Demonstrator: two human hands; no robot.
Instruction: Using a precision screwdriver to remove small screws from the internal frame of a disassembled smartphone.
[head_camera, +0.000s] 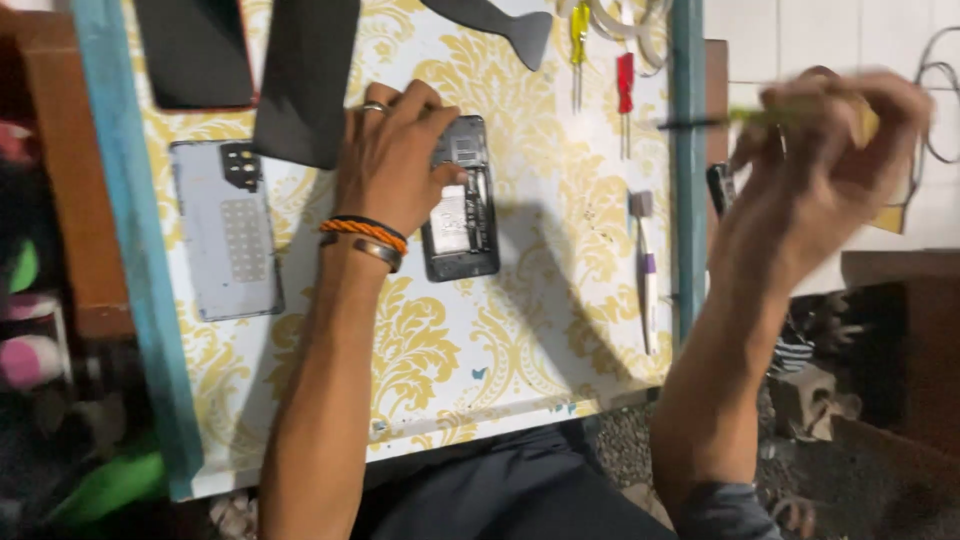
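I see a grey back cover (226, 230) lying flat at the left of the yellow-patterned table (520, 330). Above it sit two dark panels (305, 75). A red screwdriver (625, 95), a yellow screwdriver (579, 40) and a white-and-purple brush (648, 270) lie near the right edge.

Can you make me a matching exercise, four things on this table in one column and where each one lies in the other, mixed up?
Things:
1. opened phone
2. grey back cover
3. red screwdriver
4. white and purple tool

Places:
A. left part of the table, beside a dark panel
B. under the left hand, held by its fingers
C. near the table's right edge, below the screwdrivers
D. top of the table, next to a yellow screwdriver

Pairs: 1-B, 2-A, 3-D, 4-C
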